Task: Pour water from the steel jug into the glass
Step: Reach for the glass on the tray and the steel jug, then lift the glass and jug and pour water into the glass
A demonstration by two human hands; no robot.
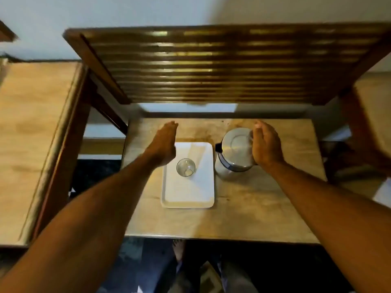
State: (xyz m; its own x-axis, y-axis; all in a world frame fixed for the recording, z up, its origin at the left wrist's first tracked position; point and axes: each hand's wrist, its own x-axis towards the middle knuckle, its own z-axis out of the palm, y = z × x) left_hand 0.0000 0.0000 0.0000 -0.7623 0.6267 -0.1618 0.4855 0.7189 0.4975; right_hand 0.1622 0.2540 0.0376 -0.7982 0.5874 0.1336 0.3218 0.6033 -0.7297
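Observation:
A steel jug (233,152) with a lid and a dark spout stands on the small wooden table (243,210), right of a white tray (190,191). A clear glass (186,167) stands upright on the tray's far half. My right hand (265,144) hovers at the jug's right side, fingers extended, close to it or just touching; no grip shows. Above the tray's far left corner my left hand (165,142) is held flat with its fingers together, holding nothing and apart from the glass.
A slatted wooden shelf (222,64) overhangs the table's far edge. A second wooden table (36,134) stands at the left. A chair-like wooden frame (364,132) sits at the right. My bare foot (178,249) shows below the table's near edge.

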